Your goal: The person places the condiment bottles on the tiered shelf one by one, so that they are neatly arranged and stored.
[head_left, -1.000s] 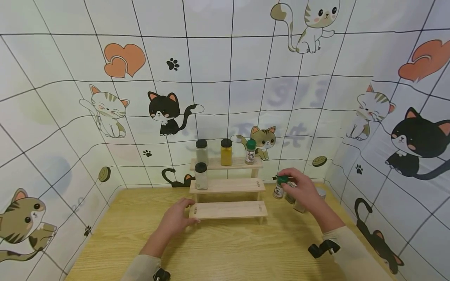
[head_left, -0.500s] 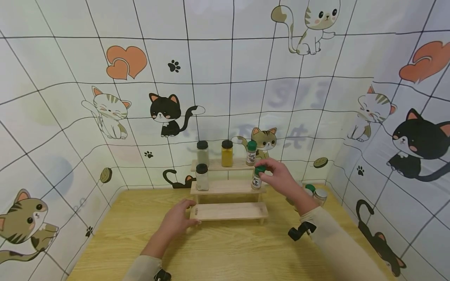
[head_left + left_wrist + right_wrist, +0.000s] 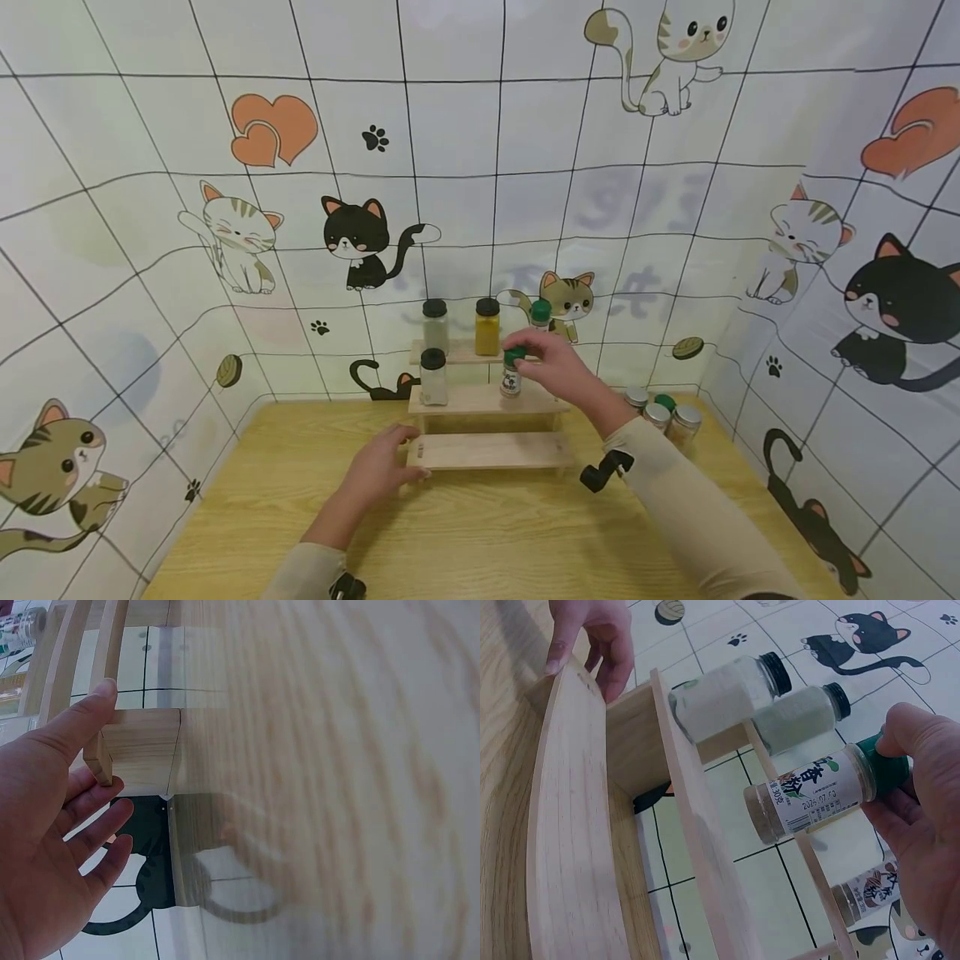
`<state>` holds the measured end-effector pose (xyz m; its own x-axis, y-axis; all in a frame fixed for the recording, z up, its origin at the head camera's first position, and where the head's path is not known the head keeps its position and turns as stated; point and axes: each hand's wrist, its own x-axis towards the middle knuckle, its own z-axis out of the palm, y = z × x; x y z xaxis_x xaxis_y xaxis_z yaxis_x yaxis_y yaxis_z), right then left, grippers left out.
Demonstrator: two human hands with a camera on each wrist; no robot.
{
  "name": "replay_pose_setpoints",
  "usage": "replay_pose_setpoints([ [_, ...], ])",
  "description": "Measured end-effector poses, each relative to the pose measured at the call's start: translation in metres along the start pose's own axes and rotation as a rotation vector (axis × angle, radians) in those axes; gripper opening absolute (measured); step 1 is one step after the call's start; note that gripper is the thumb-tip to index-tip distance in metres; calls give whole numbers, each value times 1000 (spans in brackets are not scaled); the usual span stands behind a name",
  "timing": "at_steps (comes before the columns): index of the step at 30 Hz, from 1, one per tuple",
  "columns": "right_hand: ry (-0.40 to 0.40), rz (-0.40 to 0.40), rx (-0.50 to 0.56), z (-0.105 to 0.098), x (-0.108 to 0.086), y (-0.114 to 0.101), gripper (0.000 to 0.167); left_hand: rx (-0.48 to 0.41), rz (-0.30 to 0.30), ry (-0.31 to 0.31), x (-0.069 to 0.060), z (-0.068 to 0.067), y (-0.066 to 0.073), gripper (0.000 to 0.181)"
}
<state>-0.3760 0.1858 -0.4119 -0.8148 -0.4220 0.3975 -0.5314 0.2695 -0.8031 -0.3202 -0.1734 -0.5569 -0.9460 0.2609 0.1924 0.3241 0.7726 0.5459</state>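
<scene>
Green-capped spice shaker point(image 3: 511, 383): location?

Over the middle tier of the three-tier wooden rack point(image 3: 491, 452), right of a black-capped jar point(image 3: 433, 385). Base contact cannot be confirmed.

Condition of the hands?

Right hand point(image 3: 553, 367) pinches the shaker at its cap point(image 3: 889, 766); left hand point(image 3: 378, 464) grips the end of the lowest tier.

Do the views differ?

The right wrist view discloses brown powder and a printed date on the white label point(image 3: 821, 793); the head view leaves that print illegible.

Count and materials?

Top tier, three: pale-filled jar point(image 3: 435, 331), yellow-filled jar point(image 3: 487, 335), second green-capped shaker point(image 3: 540, 315). Bench point(image 3: 480, 533), right side: four clear containers point(image 3: 682, 431), three silver-capped, one green-capped. Rack pale, straight-edged; bench wood-grained.
</scene>
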Motion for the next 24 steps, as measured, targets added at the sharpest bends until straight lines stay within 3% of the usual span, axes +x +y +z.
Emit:
replay_pose_setpoints([
  [4, -17, -26, -2, 7, 9, 2, 31, 5, -7, -1, 1, -1, 1, 70],
  [13, -60, -5, -37, 18, 22, 7, 28, 12, -5, -8, 0, -3, 3, 70],
  [24, -70, 1, -10, 31, 23, 22, 29, 16, -21, -12, 0, -2, 1, 72],
])
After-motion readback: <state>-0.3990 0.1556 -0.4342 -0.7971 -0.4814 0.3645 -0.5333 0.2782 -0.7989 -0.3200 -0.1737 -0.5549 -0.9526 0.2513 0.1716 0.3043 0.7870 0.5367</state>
